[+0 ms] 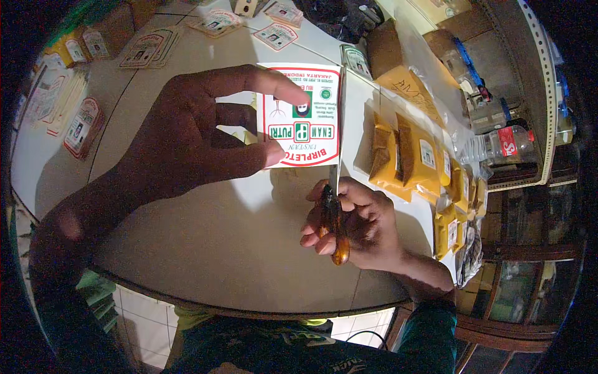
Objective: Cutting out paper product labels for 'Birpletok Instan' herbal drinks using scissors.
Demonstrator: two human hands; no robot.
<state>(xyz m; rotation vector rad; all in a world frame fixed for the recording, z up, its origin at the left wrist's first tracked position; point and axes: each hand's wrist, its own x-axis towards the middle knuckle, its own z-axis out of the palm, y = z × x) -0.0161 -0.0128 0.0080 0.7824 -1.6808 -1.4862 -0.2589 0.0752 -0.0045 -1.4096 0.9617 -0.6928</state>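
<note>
My left hand point(182, 121) pinches a white printed label point(322, 103) by its left side, thumb below and index finger above. The label carries a red border, green and red writing and a small portrait, and appears upside down to me. In my right hand point(369, 219) is a pair of scissors point(334, 219) with amber-brown and black handles, its blades pointing away from me. The blades lie along the label's right edge, seen nearly edge-on; I cannot tell how far apart they are. Behind my left fingers, pale scraps point(245, 136) are partly hidden.
Label stacks point(149, 46) lie along the far and left parts of the table point(210, 248), with more labels point(83, 126) at left. Orange-brown powder packets point(420, 159) line the right side near a cardboard box point(387, 46). A plastic bottle point(507, 142) and lidded jars point(486, 114) occupy a metal shelf.
</note>
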